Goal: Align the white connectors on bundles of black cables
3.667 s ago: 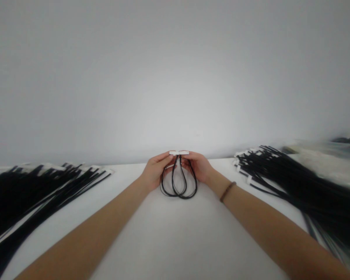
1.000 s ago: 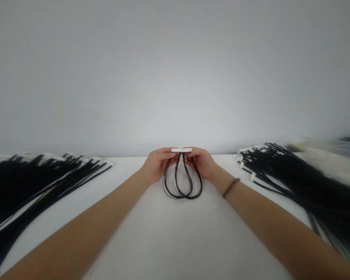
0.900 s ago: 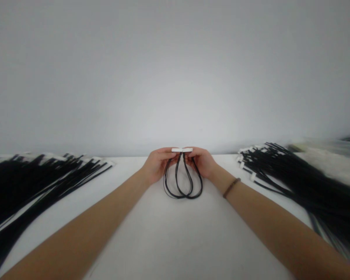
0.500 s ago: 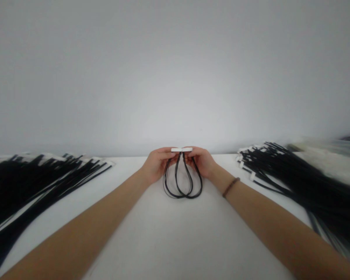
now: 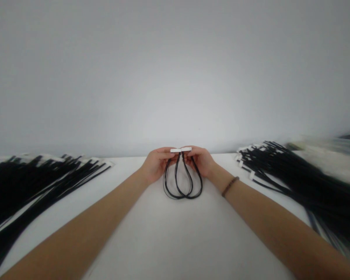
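Both of my hands meet at the far middle of the white table (image 5: 169, 237). My left hand (image 5: 156, 165) pinches a small white connector (image 5: 175, 150), and my right hand (image 5: 200, 160) pinches a second white connector (image 5: 186, 149). The two connectors sit end to end, touching or nearly so. Black cable loops (image 5: 182, 182) hang from them down onto the table between my wrists. A brown band (image 5: 230, 186) circles my right wrist.
A large pile of black cables with white ends (image 5: 32, 182) fans across the table's left side. A similar pile (image 5: 303, 182) covers the right side, with blurred clear bags (image 5: 323, 149) behind it. A plain grey wall rises just beyond my hands.
Almost nothing has changed; my hands keep the two connectors together in the same place, with only a slight shift of the view.
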Motion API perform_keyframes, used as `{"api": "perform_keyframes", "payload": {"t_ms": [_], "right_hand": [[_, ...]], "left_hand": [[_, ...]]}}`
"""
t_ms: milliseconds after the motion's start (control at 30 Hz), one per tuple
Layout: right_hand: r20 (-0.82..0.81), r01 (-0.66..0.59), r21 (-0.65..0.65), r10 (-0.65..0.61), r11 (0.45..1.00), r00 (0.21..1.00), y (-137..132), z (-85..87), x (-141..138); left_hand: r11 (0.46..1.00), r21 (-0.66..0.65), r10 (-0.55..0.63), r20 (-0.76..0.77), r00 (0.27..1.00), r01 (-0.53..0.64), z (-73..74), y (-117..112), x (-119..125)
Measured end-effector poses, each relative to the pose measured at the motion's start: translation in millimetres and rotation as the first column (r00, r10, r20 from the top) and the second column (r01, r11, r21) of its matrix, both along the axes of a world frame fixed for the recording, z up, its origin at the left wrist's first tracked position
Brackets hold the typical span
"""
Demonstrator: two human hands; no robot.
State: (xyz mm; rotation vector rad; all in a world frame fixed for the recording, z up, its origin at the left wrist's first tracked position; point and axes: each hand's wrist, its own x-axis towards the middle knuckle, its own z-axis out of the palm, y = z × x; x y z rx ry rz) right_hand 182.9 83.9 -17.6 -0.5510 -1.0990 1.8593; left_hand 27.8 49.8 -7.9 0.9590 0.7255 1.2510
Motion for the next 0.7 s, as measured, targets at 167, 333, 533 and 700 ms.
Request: {"api": "perform_keyframes", "payload": {"t_ms": [167, 333, 533, 700], "right_hand": [[0.005, 0.001, 0.004, -0.001, 1.000, 1.000, 0.0, 0.5, -0.2], [-0.008, -0.004, 0.003, 0.004, 1.000, 1.000, -0.5, 1.7, -1.3], [-0.007, -0.002, -0.009, 0.002, 1.000, 1.000, -1.5, 2.6, -1.1], [-0.014, -0.003, -0.009, 0.003, 1.000, 1.000, -1.1, 2.1, -0.5]], "left_hand": [[0.999, -0.028, 0.035, -0.015, 0.999, -0.036, 0.7, -0.3, 0.4], [0.999, -0.029, 0.030, -0.014, 0.999, -0.031, 1.0, -0.3, 0.6], [0.999, -0.036, 0.036, -0.013, 0.999, -0.036, 2.2, -1.2, 1.2], [0.998, -0.040, 0.037, -0.013, 0.999, -0.037, 2.3, -1.2, 0.8]]}}
